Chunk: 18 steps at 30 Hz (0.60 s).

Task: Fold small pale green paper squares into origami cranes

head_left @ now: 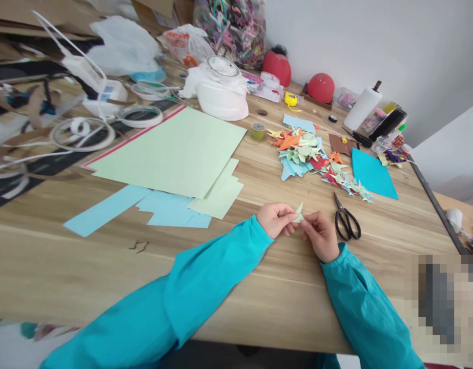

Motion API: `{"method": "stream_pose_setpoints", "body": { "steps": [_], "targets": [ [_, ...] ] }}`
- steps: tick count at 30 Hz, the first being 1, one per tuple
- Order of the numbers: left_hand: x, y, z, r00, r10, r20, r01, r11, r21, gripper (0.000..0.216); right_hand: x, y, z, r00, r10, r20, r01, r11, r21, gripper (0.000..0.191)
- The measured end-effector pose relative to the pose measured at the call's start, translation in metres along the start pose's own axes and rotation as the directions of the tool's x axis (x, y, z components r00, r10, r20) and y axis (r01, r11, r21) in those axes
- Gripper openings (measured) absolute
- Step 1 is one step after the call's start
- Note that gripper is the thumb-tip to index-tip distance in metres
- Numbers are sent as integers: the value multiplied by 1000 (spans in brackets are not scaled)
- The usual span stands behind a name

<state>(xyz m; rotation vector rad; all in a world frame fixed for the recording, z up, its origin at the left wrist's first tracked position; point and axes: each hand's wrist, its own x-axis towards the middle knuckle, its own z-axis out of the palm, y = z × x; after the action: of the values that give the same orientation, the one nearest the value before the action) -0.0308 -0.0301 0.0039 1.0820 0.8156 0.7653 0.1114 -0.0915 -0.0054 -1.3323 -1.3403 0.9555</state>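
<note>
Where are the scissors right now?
In the head view, the scissors lie on the tabletop just right of the right hand, nearer the person than the turquoise sheet.

Here's the bench (59, 277), broad and wood-topped, its pale brown grain streaking right across the view. Over to the left, a dark band (1, 197) cuts diagonally; on the right, dark edging (436, 200) marks the border, and past it comes another wooden surface (463, 210). Up behind, a plain, pale grey wall (355, 41), meeting a whiter face (451, 138) at a slant, all in soft light!
</note>
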Motion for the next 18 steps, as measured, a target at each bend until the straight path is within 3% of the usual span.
{"method": "stream_pose_setpoints", "body": {
  "steps": [5,10,15,18],
  "targets": [
    [-2,0,1,1000,25,15,-26,999,40,23,1,-5,0,999,29,16,-30,995,91,20],
    [-2,-2,0,999,52,-9,-51,992,116,23,1,-5,0,996,55,64,-59,996,64,20],
    [-2,-4,-2,954,298,-47,-258,888,380,23,0,-2,-2,992,47,113,-46,999,-14,19],
    [-3,-4,-3,942,335,17,-312,856,412,23,0,-4,-2,990,54,127,-51,998,-32,20]
  ]
}}
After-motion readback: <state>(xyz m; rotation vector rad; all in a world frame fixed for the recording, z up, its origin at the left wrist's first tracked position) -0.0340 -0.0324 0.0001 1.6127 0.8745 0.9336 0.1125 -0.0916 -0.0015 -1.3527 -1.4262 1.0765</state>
